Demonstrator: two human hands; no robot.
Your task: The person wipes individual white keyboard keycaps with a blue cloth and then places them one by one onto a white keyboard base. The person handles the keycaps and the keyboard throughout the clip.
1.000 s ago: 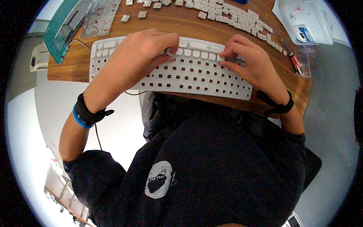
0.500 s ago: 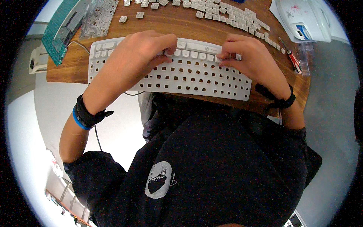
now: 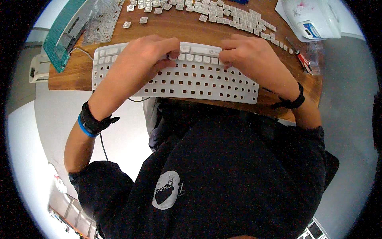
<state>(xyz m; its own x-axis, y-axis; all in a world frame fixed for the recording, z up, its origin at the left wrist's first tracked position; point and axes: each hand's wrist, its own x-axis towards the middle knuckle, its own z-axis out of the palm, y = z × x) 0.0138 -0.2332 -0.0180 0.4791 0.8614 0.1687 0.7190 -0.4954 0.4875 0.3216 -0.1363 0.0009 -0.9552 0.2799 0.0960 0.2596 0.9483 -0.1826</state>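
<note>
A white keyboard housing (image 3: 187, 81) lies near the front of the wooden table, full of small square key holes. White keycaps (image 3: 197, 58) fill a row near its far side. My left hand (image 3: 153, 51) reaches over its left half, with thumb and index finger curled together at the keycap row. Over the right part of that same row is my right hand (image 3: 248, 51), its fingers bent and closed against the keys. What either pinch holds is hidden by the fingers.
Several loose keycaps (image 3: 238, 19) are spread along the back of the table. At far left, clear plastic sheets with circuit traces (image 3: 102, 24) lie beside a green mat (image 3: 57, 46). A red-handled screwdriver (image 3: 303, 63) and a translucent container (image 3: 314, 16) are on the right.
My right hand has shifted left along the keycap row. The left hand stays at the row, a little further left in the picture. The whole table view has shifted slightly.
</note>
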